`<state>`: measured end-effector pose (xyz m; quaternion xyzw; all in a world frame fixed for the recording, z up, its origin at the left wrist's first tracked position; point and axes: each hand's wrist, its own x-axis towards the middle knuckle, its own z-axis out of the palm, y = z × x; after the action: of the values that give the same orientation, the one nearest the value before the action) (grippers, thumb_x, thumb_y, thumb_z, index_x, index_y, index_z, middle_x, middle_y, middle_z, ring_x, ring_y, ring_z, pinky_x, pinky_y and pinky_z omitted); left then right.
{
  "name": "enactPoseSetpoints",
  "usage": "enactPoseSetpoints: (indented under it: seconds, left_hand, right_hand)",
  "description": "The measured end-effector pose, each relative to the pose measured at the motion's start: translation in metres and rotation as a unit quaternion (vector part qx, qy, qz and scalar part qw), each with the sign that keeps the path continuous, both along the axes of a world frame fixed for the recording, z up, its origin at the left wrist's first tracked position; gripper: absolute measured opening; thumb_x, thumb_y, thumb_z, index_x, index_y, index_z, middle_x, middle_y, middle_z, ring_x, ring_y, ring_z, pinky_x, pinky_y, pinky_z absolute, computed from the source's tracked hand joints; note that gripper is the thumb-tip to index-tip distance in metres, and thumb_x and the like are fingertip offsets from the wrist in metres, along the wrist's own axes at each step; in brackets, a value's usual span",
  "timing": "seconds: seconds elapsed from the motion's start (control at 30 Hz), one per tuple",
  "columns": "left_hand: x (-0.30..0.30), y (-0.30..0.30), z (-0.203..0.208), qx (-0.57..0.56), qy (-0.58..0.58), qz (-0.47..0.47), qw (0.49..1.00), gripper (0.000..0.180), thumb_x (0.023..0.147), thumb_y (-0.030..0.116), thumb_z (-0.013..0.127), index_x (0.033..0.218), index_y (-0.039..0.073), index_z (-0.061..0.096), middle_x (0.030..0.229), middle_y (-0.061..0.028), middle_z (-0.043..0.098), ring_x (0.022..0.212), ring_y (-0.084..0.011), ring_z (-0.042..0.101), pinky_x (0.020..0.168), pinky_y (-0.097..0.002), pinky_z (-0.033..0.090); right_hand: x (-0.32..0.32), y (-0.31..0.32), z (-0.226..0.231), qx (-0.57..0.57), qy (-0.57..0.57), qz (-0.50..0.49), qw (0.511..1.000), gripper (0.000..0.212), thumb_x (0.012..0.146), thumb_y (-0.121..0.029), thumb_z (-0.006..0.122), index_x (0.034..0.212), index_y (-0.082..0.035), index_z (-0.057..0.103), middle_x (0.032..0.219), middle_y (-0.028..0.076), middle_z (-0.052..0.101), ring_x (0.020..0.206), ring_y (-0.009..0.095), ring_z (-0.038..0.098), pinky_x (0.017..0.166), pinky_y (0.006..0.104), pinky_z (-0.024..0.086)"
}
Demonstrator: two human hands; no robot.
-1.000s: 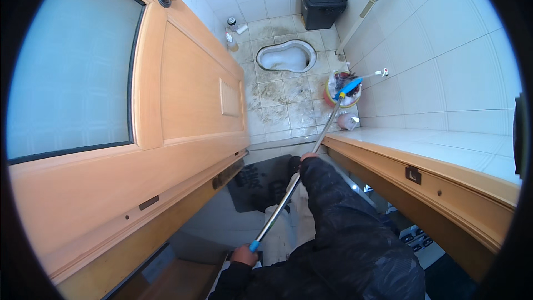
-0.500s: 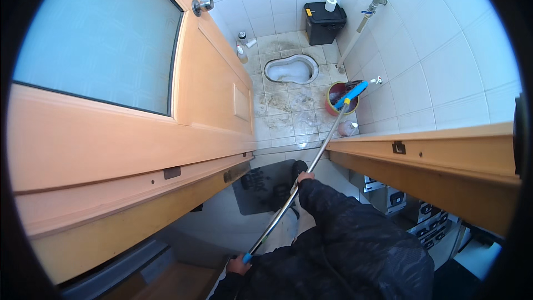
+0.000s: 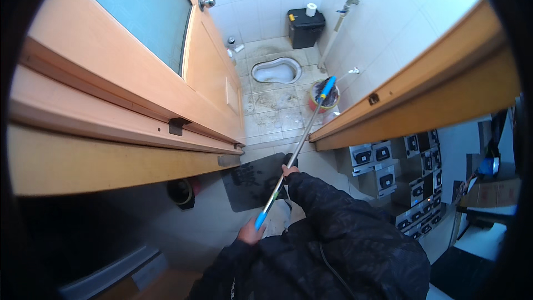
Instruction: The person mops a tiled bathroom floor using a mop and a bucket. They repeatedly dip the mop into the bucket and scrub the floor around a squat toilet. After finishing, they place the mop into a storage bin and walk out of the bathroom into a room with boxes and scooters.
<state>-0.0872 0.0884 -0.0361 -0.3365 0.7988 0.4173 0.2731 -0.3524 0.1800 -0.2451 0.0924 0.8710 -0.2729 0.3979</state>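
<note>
Metal and blue plastic make up the long mop handle (image 3: 294,153), which is running from low near the person's body up and away to the right, its far end sitting in a red bucket (image 3: 323,98) on the tiled floor (image 3: 272,119) against the right wall. The left hand (image 3: 250,233) is wrapping closed around the blue end cap nearest the body; the right hand (image 3: 288,170) is closing around the shaft further up, so it is the nearer one to the bucket (though still well apart from it). The handle's long axis is pointing straight through the doorway, from the grip toward the bucket, with the mop head hidden inside the bucket's rim.

The wooden door (image 3: 166,78) is standing open on the left, its frosted pane pale blue. A squat toilet (image 3: 276,70) is lying beyond the bucket, and a black bin (image 3: 305,26) with a white paper roll (image 3: 311,9) on top is sitting at the back wall. A dark mat (image 3: 252,180) is lying at the threshold just beside the right hand. To the right, outside the doorframe, stacked white boxes (image 3: 388,172) with dark square pictures on their faces are standing in rows; brown cartons (image 3: 488,191) are resting further right.
</note>
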Motion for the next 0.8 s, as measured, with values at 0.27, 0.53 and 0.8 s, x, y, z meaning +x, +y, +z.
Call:
enactPoseSetpoints:
  seconds: [0.27,0.53,0.8]
  left_hand:
    - [-0.108,0.050,0.017,0.088,0.006,-0.131,0.988,0.040,0.082,0.030,0.067,0.102,-0.003,0.059,0.093,-0.0265,0.066,0.089,-0.0407,0.066,0.078,-0.0450,0.053]
    - [-0.094,0.107,0.071,0.296,0.086,-0.092,0.947,0.053,0.091,0.019,0.062,0.134,0.002,0.037,0.081,-0.0084,0.060,0.060,-0.0151,0.060,0.055,-0.0303,0.051]
    - [-0.015,0.131,0.064,0.384,0.089,0.080,0.915,0.057,0.096,0.021,0.060,0.144,0.004,0.035,0.093,-0.0050,0.061,0.077,-0.0123,0.059,0.069,-0.0278,0.053]
  right_hand:
    - [0.034,0.092,0.126,-0.247,-0.246,-0.218,0.912,0.053,0.090,-0.051,0.061,0.106,-0.001,0.061,0.085,0.014,0.065,0.066,0.024,0.065,0.050,0.0349,0.052]
    - [0.075,0.152,0.211,-0.343,-0.247,-0.201,0.884,0.042,0.089,-0.036,0.068,0.108,0.000,0.056,0.085,0.008,0.059,0.075,0.020,0.061,0.064,0.0346,0.053]
    - [0.160,0.190,0.188,-0.431,-0.277,-0.233,0.827,0.026,0.096,-0.025,0.057,0.105,-0.001,0.053,0.089,0.009,0.062,0.078,0.020,0.065,0.071,0.0340,0.056]
